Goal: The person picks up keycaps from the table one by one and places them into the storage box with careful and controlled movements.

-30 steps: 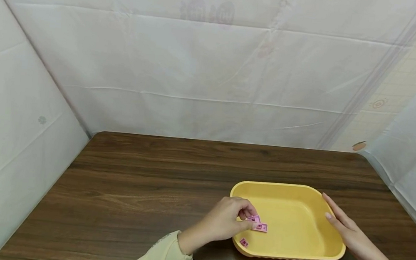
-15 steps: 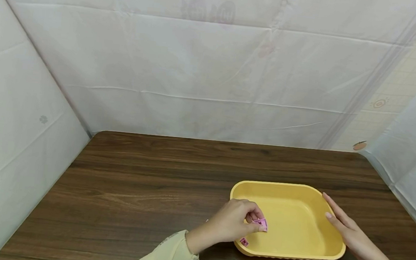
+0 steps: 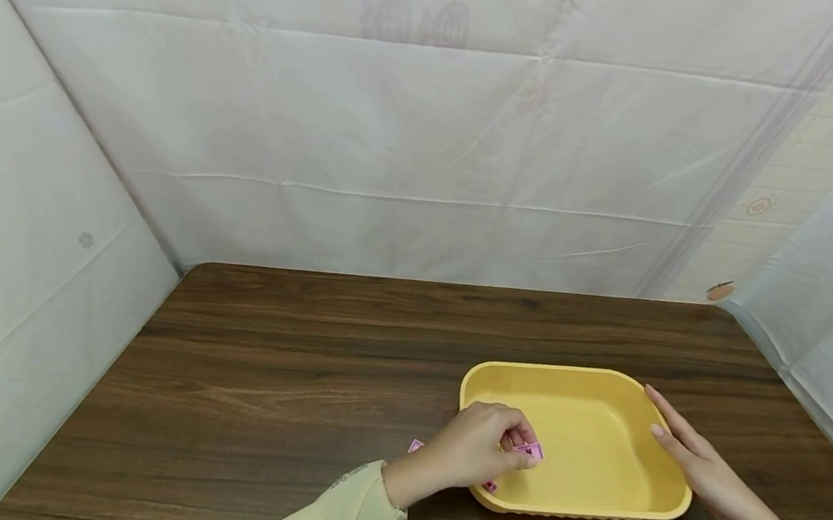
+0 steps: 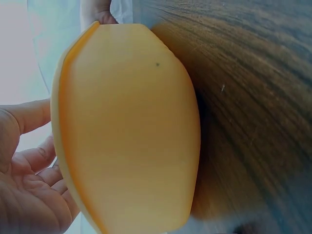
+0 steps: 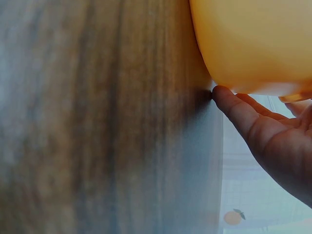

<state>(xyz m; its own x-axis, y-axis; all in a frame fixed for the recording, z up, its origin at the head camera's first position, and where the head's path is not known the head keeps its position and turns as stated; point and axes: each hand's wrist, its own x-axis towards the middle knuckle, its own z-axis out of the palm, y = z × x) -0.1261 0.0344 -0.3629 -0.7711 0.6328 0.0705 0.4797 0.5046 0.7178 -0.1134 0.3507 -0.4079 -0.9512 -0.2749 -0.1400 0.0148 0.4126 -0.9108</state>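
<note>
A shallow yellow tray (image 3: pixel 599 395) sits on the dark wooden table (image 3: pixel 284 381) at the front right. My left hand (image 3: pixel 521 454) reaches over the tray's left rim and pinches a small pink piece (image 3: pixel 531 450) between thumb and fingers. A second pink piece (image 3: pixel 489 486) peeks out under that hand inside the tray. A third pink piece (image 3: pixel 414 446) lies on the table just left of the hand. My right hand (image 3: pixel 661 416) rests with straight fingers against the tray's right wall. The left wrist view shows the tray's outer wall (image 4: pixel 126 126) beside my palm (image 4: pixel 24 190). The right wrist view shows fingers (image 5: pixel 243 114) touching the tray (image 5: pixel 253 44).
White plastic sheeting (image 3: pixel 398 141) walls in the table at the back and on both sides. The table's left and far parts show bare wood. The tray's floor right of my left hand holds nothing that I can see.
My left hand has shifted slightly right, further over the tray, with the pink piece pinched more tightly. A pink piece on the table left of the hand now shows. The right hand stays put.
</note>
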